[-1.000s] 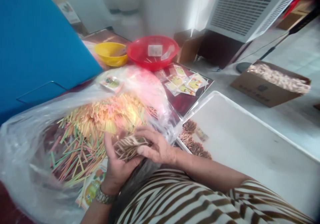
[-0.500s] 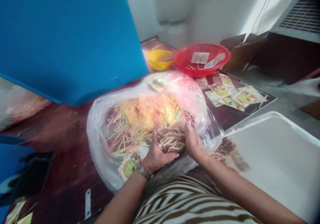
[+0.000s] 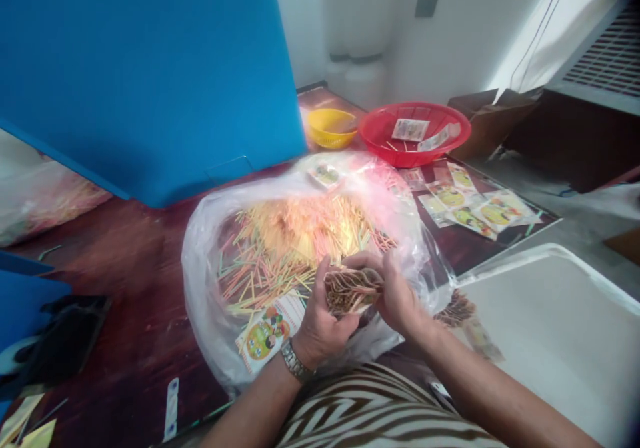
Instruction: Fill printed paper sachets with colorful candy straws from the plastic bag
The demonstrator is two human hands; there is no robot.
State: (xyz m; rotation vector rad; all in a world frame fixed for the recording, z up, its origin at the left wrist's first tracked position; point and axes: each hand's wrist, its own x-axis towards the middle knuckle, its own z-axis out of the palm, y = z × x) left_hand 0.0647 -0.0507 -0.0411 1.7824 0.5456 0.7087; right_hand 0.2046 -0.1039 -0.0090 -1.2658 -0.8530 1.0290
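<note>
Between my two hands is a bundle of thin brownish pieces with wavy, layered edges [image 3: 353, 291]; its exact kind is unclear. My left hand [image 3: 323, 328] is closed round its left side and underside, thumb in front. My right hand [image 3: 397, 295] grips the right side, fingers curled over the far edge. Just beyond lies a clear plastic bag [image 3: 197, 268], spread open, with many thin pastel sticks [image 3: 265, 268] in it. A printed card or packet with a cartoon picture [image 3: 270, 335] rests on the bag's near side, left of my left hand.
A yellow basket [image 3: 331, 138] and a red basin [image 3: 373, 145] stand at the back. Printed packets [image 3: 467, 218] lie at the table's right. A white tub [image 3: 555, 301] is at the right, more brown pieces [image 3: 456, 311] beside it. A large blue panel [image 3: 150, 88] rises at the left.
My right hand's fingers have curled over the far side of the bundle, which is tilted differently and held more closely between both hands. The view has shifted slightly.
</note>
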